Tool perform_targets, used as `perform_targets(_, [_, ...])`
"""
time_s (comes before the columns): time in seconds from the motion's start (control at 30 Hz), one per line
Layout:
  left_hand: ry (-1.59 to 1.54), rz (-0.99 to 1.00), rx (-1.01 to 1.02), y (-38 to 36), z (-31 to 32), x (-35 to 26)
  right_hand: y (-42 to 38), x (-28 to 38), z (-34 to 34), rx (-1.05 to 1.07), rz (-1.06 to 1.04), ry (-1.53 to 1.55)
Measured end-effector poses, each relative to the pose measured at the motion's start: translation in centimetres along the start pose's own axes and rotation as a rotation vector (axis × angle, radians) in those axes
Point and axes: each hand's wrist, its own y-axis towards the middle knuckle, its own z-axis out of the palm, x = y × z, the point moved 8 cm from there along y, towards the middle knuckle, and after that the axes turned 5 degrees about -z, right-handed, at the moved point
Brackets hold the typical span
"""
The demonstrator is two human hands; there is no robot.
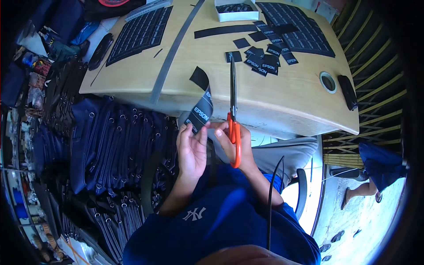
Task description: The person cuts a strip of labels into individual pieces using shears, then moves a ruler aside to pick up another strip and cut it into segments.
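Note:
My left hand (193,152) pinches the lower end of a curling black strip of labels (203,108) printed EPSON in white. The strip's upper end bends up in front of the table edge. In my right hand (233,143) is a pair of scissors (235,132) with orange handles, its blades pointing up and looking closed or nearly so. The blade tips overlap the table in view, near a pile of cut EPSON labels (261,62). My two hands are close together, the right fingertips near the strip's lower end.
On the wooden table (304,101) lie uncut label sheets (140,35), a long black strip (225,31), a white box (237,16) and a dark case (347,92). Dark blue bags (115,145) are stacked at left. Another person's leg (363,190) shows at right.

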Motion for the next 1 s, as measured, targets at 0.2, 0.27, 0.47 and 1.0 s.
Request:
perform_targets(0.2, [0.127, -0.151, 0.060, -2.1, -0.6, 1.9, 0.7, -0.1, -0.1, -0.131, -0.024, -0.111])
perform_targets(0.27, [0.193, -0.171, 0.012, -2.6, -0.9, 1.9, 0.6, 0.7, -0.2, -0.122, -0.016, -0.134])
perform_targets(0.47, [0.691, 0.137, 0.146, -2.1, 1.0, -2.1, -0.1, 1.9, -0.1, 0.056, -0.036, -0.329])
perform_targets(1.0, [0.882, 0.085, 0.265, 0.7, 3.9, -1.9, -4.5, 1.7, -1.2, 0.404, -0.264, -0.812])
